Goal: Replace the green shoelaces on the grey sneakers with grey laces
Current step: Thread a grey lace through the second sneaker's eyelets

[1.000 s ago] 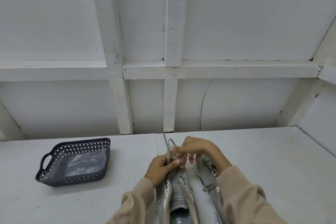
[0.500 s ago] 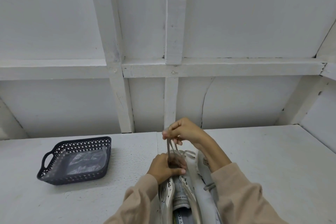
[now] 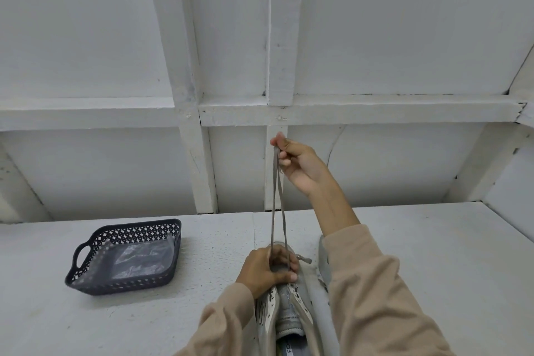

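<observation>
Raised since the last frame: right hand (image 3: pixel 300 166) now well above the sneaker (image 3: pixel 289 318), fingers pinching both grey lace (image 3: pixel 276 196) ends. Left hand (image 3: pixel 264 270) grips the sneaker's front. Pull straight up, ends level, and keep the sneaker pinned to the worktop (image 3: pixel 433 269).

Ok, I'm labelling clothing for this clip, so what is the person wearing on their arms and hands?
Both arms wear loose, long beige sleeves: the left sleeve reaches the wrist, while the right sleeve stops partway up the forearm. The left hand and right hand are bare: no gloves, rings or watch show.
</observation>
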Demonstrator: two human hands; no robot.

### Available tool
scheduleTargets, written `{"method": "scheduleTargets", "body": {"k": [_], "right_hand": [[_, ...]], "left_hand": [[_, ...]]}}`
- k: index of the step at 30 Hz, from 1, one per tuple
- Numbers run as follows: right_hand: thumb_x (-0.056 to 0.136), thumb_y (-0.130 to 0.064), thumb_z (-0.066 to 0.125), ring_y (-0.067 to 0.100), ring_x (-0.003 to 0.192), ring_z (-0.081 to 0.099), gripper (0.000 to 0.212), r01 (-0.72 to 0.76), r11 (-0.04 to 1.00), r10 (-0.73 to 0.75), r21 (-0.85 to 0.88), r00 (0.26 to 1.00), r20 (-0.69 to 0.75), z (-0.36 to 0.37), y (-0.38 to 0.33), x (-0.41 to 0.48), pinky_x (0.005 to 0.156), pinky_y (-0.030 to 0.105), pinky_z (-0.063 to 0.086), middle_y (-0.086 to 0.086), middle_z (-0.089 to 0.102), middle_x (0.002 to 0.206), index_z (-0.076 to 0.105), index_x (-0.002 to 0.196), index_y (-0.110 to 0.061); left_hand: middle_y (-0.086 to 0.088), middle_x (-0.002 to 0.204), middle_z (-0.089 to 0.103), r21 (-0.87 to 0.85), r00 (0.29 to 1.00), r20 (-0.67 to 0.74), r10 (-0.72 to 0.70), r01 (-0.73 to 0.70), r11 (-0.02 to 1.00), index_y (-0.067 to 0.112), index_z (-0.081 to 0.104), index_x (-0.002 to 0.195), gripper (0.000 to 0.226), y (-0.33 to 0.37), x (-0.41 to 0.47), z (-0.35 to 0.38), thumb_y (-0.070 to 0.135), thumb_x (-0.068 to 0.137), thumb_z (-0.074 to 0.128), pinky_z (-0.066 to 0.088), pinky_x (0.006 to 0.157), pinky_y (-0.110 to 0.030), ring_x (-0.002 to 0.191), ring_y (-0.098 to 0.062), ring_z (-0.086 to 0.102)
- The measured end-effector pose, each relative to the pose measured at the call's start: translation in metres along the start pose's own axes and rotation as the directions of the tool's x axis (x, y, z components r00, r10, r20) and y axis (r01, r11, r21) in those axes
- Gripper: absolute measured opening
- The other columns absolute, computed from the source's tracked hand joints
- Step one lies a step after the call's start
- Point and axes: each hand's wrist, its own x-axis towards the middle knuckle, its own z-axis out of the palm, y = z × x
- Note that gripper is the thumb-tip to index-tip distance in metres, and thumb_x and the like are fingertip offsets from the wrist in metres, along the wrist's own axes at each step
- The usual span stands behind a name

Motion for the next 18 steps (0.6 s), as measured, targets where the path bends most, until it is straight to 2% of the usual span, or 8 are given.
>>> {"method": "scheduleTargets", "body": {"k": [3,6,9,13,18], "right_hand": [[0.096,-0.014,0.054,0.002,0.043,0.050,0.021,-0.015,0.966,0.011,0.257,1.000,0.017,0.001,0.004,0.004,0.039,0.010,0.038,-0.001,0.062,0.063,0.061,0.080,-0.004],[0.094,-0.018,0.053,0.003,0.042,0.048,0.027,-0.035,0.900,-0.002,0.435,0.996,0.086,-0.001,0.012,0.011,0.037,0.011,0.039,-0.001,0.047,0.061,0.064,0.076,-0.002],[0.084,-0.020,0.059,0.003,0.043,0.045,0.024,-0.017,0.908,-0.037,0.420,0.992,0.121,0.000,0.016,0.013,0.037,0.012,0.038,-0.002,0.041,0.062,0.069,0.070,-0.003],[0.081,-0.021,0.061,0.003,0.043,0.046,0.018,-0.028,0.927,-0.029,0.374,0.989,0.147,-0.001,0.015,0.011,0.038,0.012,0.038,-0.003,0.045,0.060,0.066,0.077,-0.004],[0.083,-0.021,0.061,0.003,0.043,0.045,0.018,-0.038,0.937,-0.014,0.348,0.989,0.147,-0.004,0.016,0.008,0.039,0.011,0.039,-0.004,0.044,0.059,0.066,0.079,-0.004]], "left_hand": [[0.002,0.086,0.074,0.014,1.000,-0.005,0.011,-0.011,1.000,0.011,0.068,0.091,0.029,0.000,0.000,0.001,0.009,0.066,0.084,0.050,0.085,-0.019,0.088,-0.011,0.070],[0.003,0.085,0.073,0.005,1.000,-0.012,0.013,-0.013,1.000,0.011,0.066,0.092,0.031,0.000,-0.001,0.002,0.006,0.066,0.083,0.049,0.084,-0.017,0.088,-0.011,0.069],[0.004,0.087,0.073,0.013,1.000,-0.023,0.020,-0.020,1.000,0.014,0.065,0.092,0.032,0.000,-0.002,0.002,0.007,0.066,0.083,0.048,0.083,-0.015,0.090,-0.008,0.068],[0.013,0.096,0.069,0.078,1.000,-0.024,0.017,-0.015,0.997,0.020,0.064,0.092,0.034,-0.002,-0.002,0.002,0.011,0.065,0.084,0.044,0.082,-0.009,0.094,0.005,0.062],[0.014,0.109,0.061,0.171,0.998,-0.022,0.052,-0.048,0.984,0.031,0.060,0.094,0.042,-0.004,0.002,0.002,0.023,0.061,0.083,0.040,0.087,-0.010,0.105,0.004,0.055]]}}
